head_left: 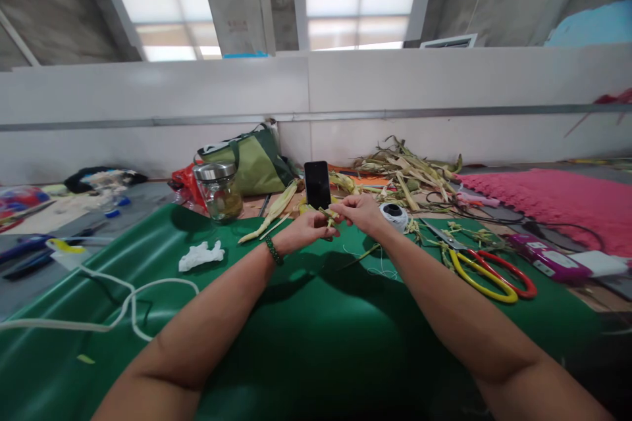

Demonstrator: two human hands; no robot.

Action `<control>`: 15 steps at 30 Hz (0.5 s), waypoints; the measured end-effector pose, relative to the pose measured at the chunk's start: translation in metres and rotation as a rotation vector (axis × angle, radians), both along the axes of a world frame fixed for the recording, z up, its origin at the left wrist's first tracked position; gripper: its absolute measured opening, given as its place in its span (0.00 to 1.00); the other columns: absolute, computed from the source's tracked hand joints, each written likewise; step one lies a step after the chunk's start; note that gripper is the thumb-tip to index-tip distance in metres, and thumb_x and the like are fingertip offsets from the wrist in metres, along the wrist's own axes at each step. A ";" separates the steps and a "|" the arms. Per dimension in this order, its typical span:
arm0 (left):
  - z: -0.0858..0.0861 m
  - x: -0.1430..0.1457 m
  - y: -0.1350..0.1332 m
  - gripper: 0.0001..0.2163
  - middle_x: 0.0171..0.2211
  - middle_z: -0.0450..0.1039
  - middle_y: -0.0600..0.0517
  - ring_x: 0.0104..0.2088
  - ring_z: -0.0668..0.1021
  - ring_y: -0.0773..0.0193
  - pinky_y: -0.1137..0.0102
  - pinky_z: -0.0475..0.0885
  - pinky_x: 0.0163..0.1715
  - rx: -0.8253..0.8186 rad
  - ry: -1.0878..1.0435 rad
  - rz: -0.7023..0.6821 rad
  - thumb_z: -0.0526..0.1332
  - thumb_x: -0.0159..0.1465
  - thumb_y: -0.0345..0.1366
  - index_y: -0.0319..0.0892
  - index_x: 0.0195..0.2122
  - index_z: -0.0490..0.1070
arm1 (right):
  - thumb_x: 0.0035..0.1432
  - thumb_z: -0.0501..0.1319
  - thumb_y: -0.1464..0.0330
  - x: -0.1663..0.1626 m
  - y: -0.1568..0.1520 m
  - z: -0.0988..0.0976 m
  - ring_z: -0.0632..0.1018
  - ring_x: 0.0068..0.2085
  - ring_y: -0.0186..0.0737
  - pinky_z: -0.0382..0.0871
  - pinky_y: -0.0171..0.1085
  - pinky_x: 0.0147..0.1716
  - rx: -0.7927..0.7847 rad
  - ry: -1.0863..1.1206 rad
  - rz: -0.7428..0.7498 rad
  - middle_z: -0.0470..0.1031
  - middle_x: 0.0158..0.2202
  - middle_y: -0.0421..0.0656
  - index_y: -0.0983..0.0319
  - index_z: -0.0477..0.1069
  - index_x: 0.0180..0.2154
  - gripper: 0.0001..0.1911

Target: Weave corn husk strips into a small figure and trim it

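Near the middle of the view, my left hand (307, 231) is closed on a small piece of pale green corn husk (330, 214). My right hand (363, 212) pinches the same husk piece from the right, so the two hands almost meet. Fingers cover much of the piece, and its exact shape is hard to make out. Just behind the hands stands an upright black phone (316, 184). A spool of white thread (394, 214) sits right of my right hand, and loose thread (381, 271) lies on the green mat (316, 342) below it.
Scissors (481, 270) with red and yellow handles lie at right, beside a purple box (546, 256). Dried husks (405, 168) are heaped behind. A glass jar (220, 191), green bag (257, 158), crumpled tissue (201, 256) and white cable (132, 296) are at left. Pink cloth (553, 200) lies far right.
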State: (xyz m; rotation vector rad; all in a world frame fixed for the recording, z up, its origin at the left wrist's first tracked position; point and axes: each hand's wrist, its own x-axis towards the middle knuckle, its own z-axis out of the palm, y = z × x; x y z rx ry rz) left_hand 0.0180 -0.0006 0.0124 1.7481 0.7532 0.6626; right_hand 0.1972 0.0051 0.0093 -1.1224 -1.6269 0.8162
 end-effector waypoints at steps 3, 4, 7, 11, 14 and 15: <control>-0.001 0.000 -0.003 0.15 0.27 0.77 0.47 0.28 0.77 0.65 0.68 0.72 0.34 -0.078 -0.049 0.021 0.68 0.52 0.44 0.35 0.30 0.76 | 0.43 0.66 0.48 -0.003 -0.001 0.001 0.65 0.17 0.27 0.60 0.31 0.19 -0.037 0.133 0.108 0.68 0.15 0.37 0.63 0.69 0.19 0.24; -0.001 0.000 -0.003 0.17 0.26 0.77 0.47 0.28 0.77 0.64 0.68 0.72 0.33 -0.128 -0.077 0.039 0.69 0.50 0.46 0.35 0.31 0.75 | 0.44 0.66 0.47 -0.004 -0.002 0.002 0.66 0.18 0.27 0.62 0.31 0.20 -0.053 0.188 0.148 0.69 0.17 0.36 0.63 0.70 0.22 0.24; -0.002 -0.001 -0.001 0.18 0.23 0.76 0.48 0.25 0.77 0.65 0.68 0.73 0.31 -0.250 -0.131 0.095 0.71 0.47 0.45 0.35 0.30 0.73 | 0.40 0.70 0.53 -0.005 -0.007 0.004 0.69 0.23 0.28 0.65 0.32 0.25 -0.086 0.223 0.253 0.71 0.23 0.36 0.63 0.71 0.31 0.22; -0.002 0.002 0.000 0.19 0.19 0.74 0.51 0.19 0.74 0.69 0.71 0.71 0.26 -0.261 -0.120 0.135 0.72 0.47 0.48 0.35 0.25 0.71 | 0.33 0.74 0.65 -0.004 -0.013 0.007 0.71 0.27 0.31 0.66 0.32 0.28 -0.033 0.082 0.325 0.70 0.25 0.34 0.63 0.69 0.36 0.25; -0.003 0.004 -0.001 0.23 0.18 0.72 0.52 0.18 0.74 0.70 0.73 0.70 0.24 -0.263 -0.125 0.130 0.72 0.46 0.53 0.36 0.23 0.70 | 0.32 0.74 0.66 -0.004 -0.014 0.007 0.71 0.28 0.31 0.65 0.32 0.28 0.020 0.058 0.329 0.70 0.26 0.34 0.62 0.69 0.35 0.25; -0.004 0.005 -0.002 0.23 0.18 0.72 0.53 0.18 0.74 0.70 0.73 0.70 0.24 -0.258 -0.123 0.124 0.72 0.45 0.53 0.36 0.24 0.70 | 0.34 0.73 0.64 -0.005 -0.014 0.007 0.69 0.26 0.30 0.64 0.32 0.26 0.045 0.054 0.291 0.69 0.24 0.34 0.62 0.69 0.33 0.22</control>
